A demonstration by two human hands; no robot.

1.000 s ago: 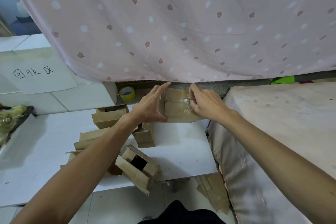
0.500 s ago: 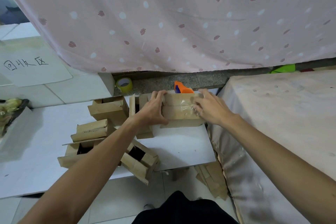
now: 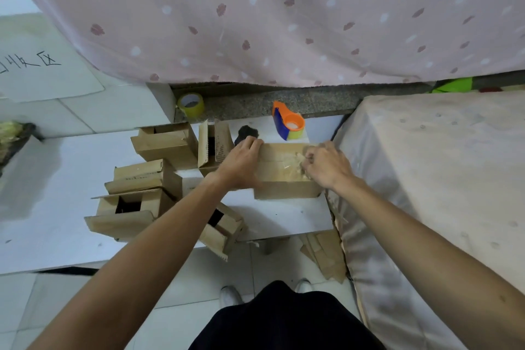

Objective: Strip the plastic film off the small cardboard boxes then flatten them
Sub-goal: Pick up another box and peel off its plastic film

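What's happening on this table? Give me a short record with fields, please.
left hand: grips left end of box
right hand: pinches film on box top
box: rests on table, not flattened
other boxes: several open, left of it
dispenser: behind box
tape roll: on ledge behind

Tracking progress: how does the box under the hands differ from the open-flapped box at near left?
The held brown cardboard box carries clear plastic film on its closed top; the open-flapped brown cardboard box shows none and gapes dark. The left hand steadies the held one while the right hand pinches its film; the other lies untouched. Both are unflattened.
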